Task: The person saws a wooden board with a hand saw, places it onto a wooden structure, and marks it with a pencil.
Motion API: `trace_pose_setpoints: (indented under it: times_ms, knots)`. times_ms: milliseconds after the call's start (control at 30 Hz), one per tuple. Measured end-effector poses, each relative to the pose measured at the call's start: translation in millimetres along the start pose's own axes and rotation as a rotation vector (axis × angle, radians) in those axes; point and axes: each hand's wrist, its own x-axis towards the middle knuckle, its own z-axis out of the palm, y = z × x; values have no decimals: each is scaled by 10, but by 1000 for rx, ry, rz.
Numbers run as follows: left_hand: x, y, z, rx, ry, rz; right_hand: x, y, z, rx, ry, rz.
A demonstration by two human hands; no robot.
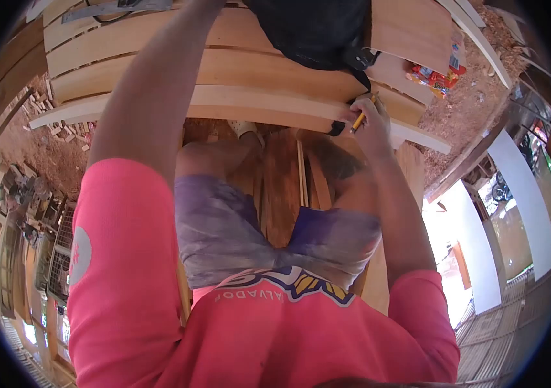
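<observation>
My right hand [377,123] is closed around a yellow pencil [357,122], whose dark tip points down toward my lap. It rests by the front edge of a long pale wooden board [262,103]. A dark strap piece [337,128] lies at that edge, just left of the pencil. Beyond the hand sits a black bag [314,32] with a buckle and strap on its right side. My left forearm [165,71] reaches across the boards and leaves the view at the top, so my left hand is out of sight.
A slatted wooden bench top [120,42] spans the front, with a metal tool [110,9] at its far left. Right of the bag lie a thin wooden panel [411,29] and a red packet [435,79]. Wood offcuts [68,129] litter the ground at left.
</observation>
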Motion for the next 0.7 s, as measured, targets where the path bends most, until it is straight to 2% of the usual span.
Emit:
trace_pose_setpoints:
  times_ms: [133,233,433,467,533,700]
  knots:
    - [-13,-69,31,-9,29,11,44,-23,-6,-81,17,-96]
    - [-60,-106,105,-3,79,38,29,-4,33,-7,56,-108]
    - [-24,-135,78,8,56,42,-12,-23,76,-63,155,-149]
    - [-35,-82,27,-23,1,0,-13,-15,91,-22,171,-149]
    - [-37,-74,45,-24,19,35,-39,-52,121,68,196,-142]
    - [-50,-147,104,-31,37,103,-44,-89,129,-15,258,-241]
